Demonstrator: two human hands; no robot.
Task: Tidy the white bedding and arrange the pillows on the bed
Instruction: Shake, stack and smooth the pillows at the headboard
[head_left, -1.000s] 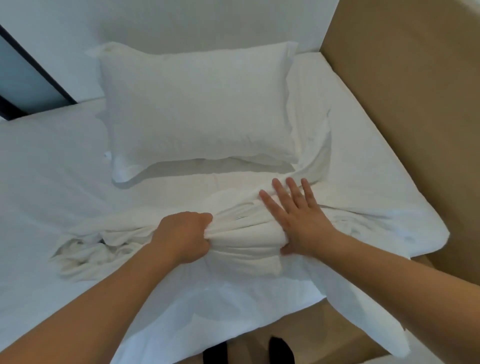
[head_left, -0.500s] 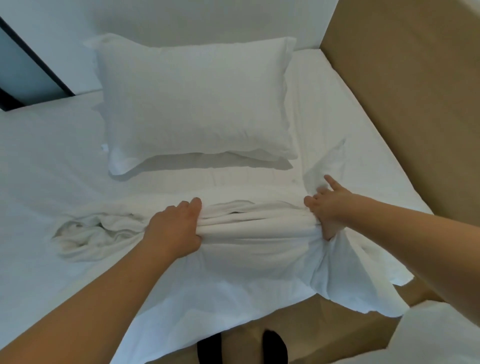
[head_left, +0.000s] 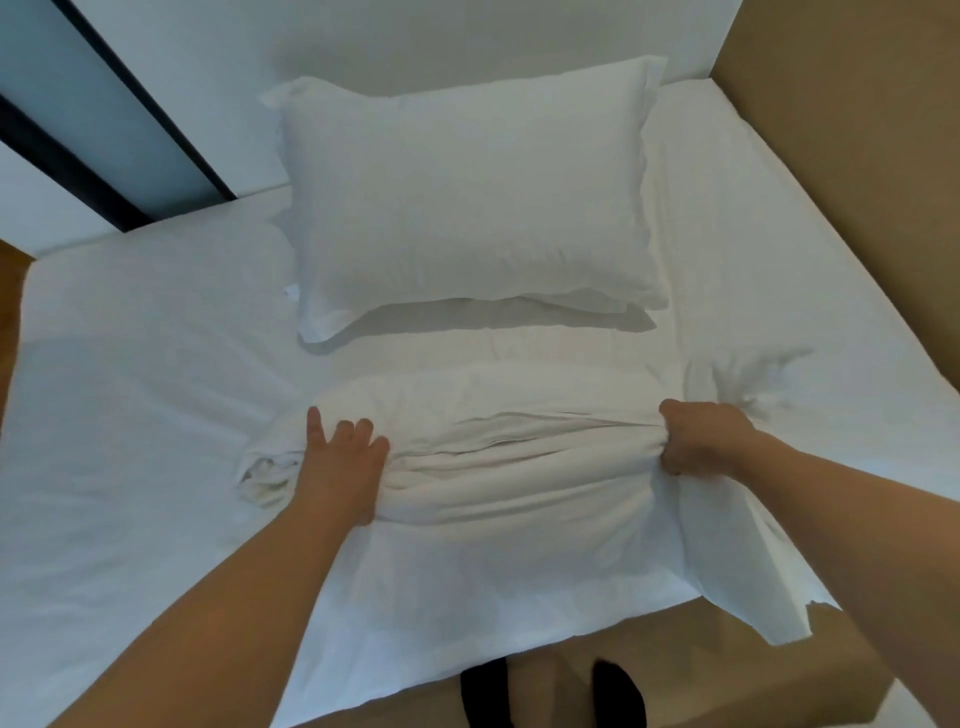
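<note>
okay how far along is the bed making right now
Done: one pillow lies flat at the head of the bed, and the sheet beneath looks fairly smooth. In hand: the left hand presses the bunched white bedding while the right hand has a grip on its other end. Left: spreading that bundle out.

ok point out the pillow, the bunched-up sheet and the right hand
pillow (head_left: 467, 208), head view, middle of its top face
bunched-up sheet (head_left: 519, 452), head view, middle of the gathered folds
right hand (head_left: 701, 439), head view, back of the hand gripping the sheet's end
</note>
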